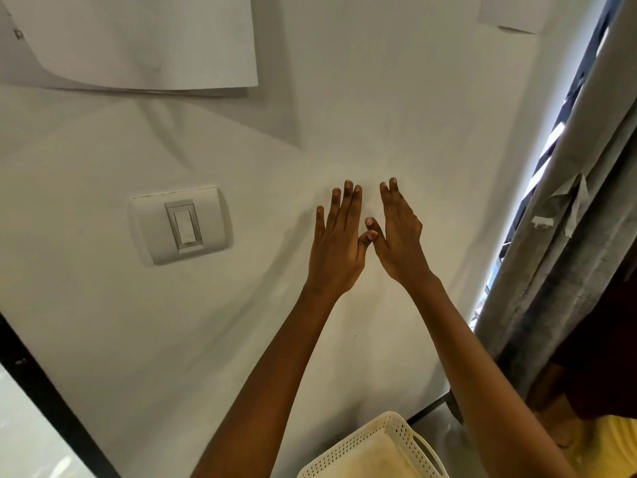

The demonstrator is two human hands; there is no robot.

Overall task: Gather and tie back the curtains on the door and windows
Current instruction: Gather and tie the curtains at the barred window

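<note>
Grey curtain sits at 3 o'clock, bunched up, with its long axis slanting from 1 down toward 5. Left hand and right hand are mid-frame, fingers straight, holding nothing. The cream basket at 6 has something pale inside, can't tell what.

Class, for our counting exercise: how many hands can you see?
2: left hand beside the light switch, right hand nearer the curtain, both before the wall. No others visible.
</note>
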